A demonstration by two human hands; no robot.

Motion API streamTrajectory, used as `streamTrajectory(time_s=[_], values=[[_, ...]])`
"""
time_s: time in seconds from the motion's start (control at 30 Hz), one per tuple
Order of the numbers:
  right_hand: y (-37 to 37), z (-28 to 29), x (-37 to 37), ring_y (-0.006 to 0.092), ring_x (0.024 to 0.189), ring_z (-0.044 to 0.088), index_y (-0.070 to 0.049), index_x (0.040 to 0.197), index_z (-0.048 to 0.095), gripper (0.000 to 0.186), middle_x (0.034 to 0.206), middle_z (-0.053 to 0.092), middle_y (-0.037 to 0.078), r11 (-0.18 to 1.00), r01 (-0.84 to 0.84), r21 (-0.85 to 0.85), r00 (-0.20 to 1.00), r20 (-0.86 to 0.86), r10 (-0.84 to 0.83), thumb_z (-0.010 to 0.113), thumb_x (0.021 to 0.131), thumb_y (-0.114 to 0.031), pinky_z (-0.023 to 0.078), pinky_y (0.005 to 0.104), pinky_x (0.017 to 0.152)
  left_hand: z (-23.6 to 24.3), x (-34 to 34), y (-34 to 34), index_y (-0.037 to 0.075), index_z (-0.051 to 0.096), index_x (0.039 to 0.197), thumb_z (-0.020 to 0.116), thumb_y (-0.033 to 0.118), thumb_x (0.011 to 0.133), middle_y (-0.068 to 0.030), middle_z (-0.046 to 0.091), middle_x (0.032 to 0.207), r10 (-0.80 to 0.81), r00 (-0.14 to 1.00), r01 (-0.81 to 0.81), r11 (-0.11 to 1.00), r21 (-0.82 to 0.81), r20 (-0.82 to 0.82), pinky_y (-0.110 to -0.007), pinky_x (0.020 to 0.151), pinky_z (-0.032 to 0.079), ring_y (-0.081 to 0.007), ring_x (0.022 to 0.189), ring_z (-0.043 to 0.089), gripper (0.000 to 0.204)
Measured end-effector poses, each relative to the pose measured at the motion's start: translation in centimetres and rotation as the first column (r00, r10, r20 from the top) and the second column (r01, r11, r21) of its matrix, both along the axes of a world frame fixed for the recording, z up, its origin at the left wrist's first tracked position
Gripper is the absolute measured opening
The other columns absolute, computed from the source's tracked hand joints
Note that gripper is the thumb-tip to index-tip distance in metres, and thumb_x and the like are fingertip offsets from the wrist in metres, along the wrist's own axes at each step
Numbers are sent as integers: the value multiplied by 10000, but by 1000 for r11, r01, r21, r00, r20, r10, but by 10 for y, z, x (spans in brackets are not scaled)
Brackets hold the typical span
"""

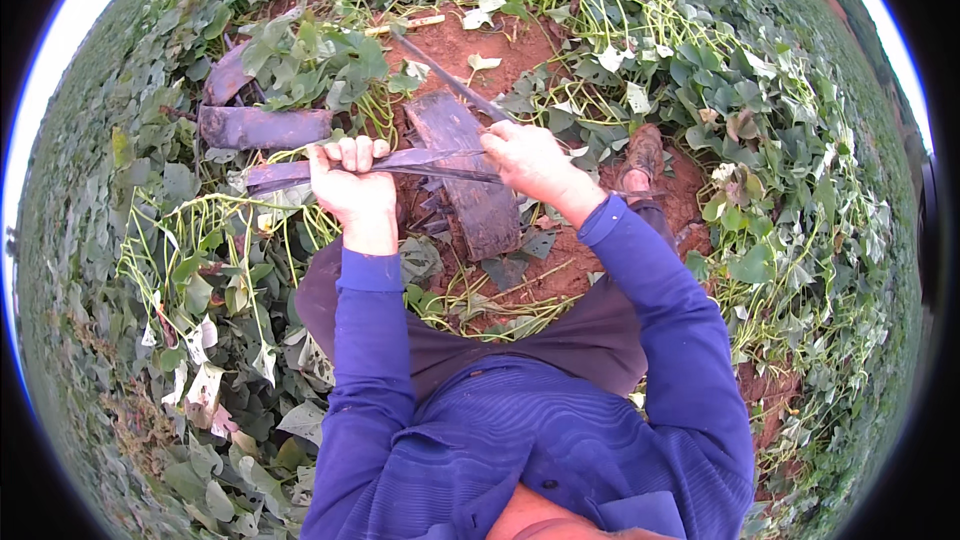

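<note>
A bundle of long, flat, dark strips (425,158) is stretched between my two hands. My left hand (352,172) is closed around the strips, with a wider end (275,178) sticking out past it to the left. My right hand (527,158) pinches their other end. From the right hand a narrow dark length (450,80) runs up and to the left; I cannot tell whether it is a strip or a separate tool. Below the strips lies a wide dark slab (462,175) on the soil, tilted, with jagged dark pieces at its left edge.
Another dark, curved slab (265,128) lies among the leaves at the left, with a smaller one (228,75) behind it. Reddish soil (500,55) shows between dense green vines (640,15). My muddy foot (643,155) rests on the soil at the right.
</note>
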State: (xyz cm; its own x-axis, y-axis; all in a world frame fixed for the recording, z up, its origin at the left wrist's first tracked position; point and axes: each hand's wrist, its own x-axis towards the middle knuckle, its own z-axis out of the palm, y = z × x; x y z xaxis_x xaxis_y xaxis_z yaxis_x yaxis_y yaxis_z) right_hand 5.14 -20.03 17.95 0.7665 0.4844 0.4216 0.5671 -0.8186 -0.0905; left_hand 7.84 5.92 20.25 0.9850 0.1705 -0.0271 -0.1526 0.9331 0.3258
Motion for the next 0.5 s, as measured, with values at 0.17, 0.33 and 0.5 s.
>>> streamTrajectory(time_s=[0.17, 0.33, 0.5], values=[[35, -32, -41, 366, 924, 694, 7, 1077, 628, 298, 1022, 660, 175, 997, 54, 54, 988, -144, -46, 673, 807, -111, 574, 471, 780, -12, 2, 16, 170, 415, 691, 364, 417, 1111, 29, 299, 550, -43, 999, 44, 996, -77, 22, -357, 578, 282, -140, 501, 274, 490], [44, -67, -53, 368, 803, 744, -1, 1096, 651, 316, 907, 740, 169, 991, 120, 59, 935, -342, -93, 665, 819, -153, 567, 492, 794, -25, 0, 32, 183, 356, 641, 377, 400, 1091, 17, 285, 557, -148, 985, 151, 988, -34, 92, -366, 600, 295, -152, 513, 277, 500], [19, -64, -35, 341, 779, 733, -62, 1033, 638, 203, 863, 735, 130, 967, 252, 20, 932, -275, -237, 639, 854, -158, 542, 477, 705, -13, -10, 39, 177, 370, 660, 441, 382, 1092, 28, 275, 577, -206, 950, 197, 979, 58, 234, -365, 639, 310, -142, 550, 299, 484]])
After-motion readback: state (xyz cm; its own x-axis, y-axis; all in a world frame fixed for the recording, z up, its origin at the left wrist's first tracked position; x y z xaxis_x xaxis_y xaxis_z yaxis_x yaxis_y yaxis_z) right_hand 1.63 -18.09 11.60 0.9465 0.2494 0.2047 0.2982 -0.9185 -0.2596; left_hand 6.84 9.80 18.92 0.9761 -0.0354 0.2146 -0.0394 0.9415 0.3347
